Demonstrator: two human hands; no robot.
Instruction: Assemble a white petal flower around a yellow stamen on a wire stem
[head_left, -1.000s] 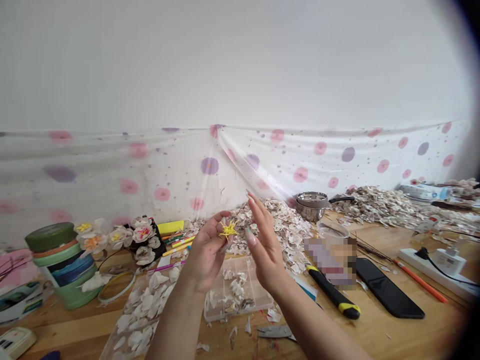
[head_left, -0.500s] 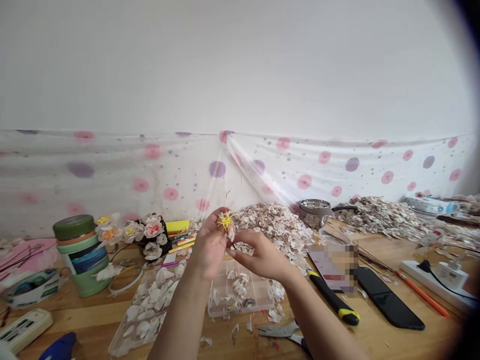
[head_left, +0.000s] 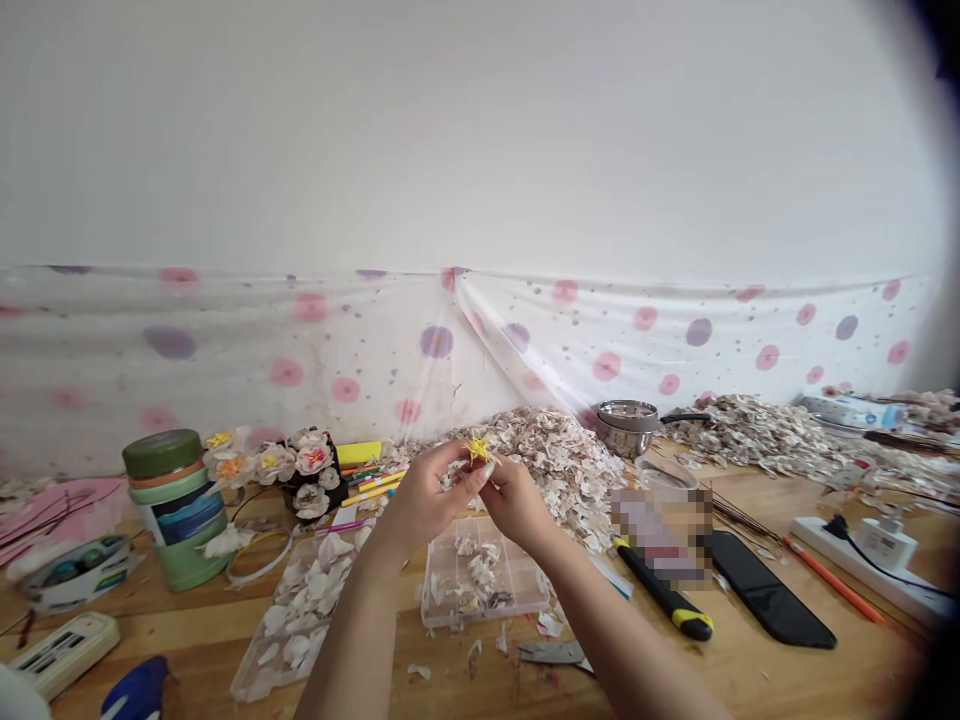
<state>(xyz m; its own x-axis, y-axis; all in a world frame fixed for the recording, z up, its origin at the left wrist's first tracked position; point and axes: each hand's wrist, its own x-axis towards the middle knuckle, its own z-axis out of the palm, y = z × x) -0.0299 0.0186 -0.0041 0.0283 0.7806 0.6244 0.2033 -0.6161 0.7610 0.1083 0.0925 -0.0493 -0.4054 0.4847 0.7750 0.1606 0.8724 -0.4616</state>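
Observation:
A small flower piece with a spiky yellow centre (head_left: 478,450) sits upright between my hands, above the middle of the table. My left hand (head_left: 433,492) pinches it from the left, thumb and fingers closed just below the yellow strands. From the right, my right hand (head_left: 519,502) is closed at the base of the same piece, its fingertips meeting the left ones. A pale petal or fingernail shows at the pinch; the stem is hidden by the fingers. Below the hands lies a clear compartment box (head_left: 442,615) holding pale petals.
Another petal tray (head_left: 247,680) lies left. Behind is a large petal heap (head_left: 562,450). Finished flowers (head_left: 311,460) and a green jar (head_left: 180,560) stand left. Scissors (head_left: 555,653), a black-yellow handled tool (head_left: 664,590), a phone (head_left: 769,590) and a power strip (head_left: 817,540) lie right.
The flower piece has moved right and slightly down. My right hand has come up from the stem below to meet my left fingers at its base.

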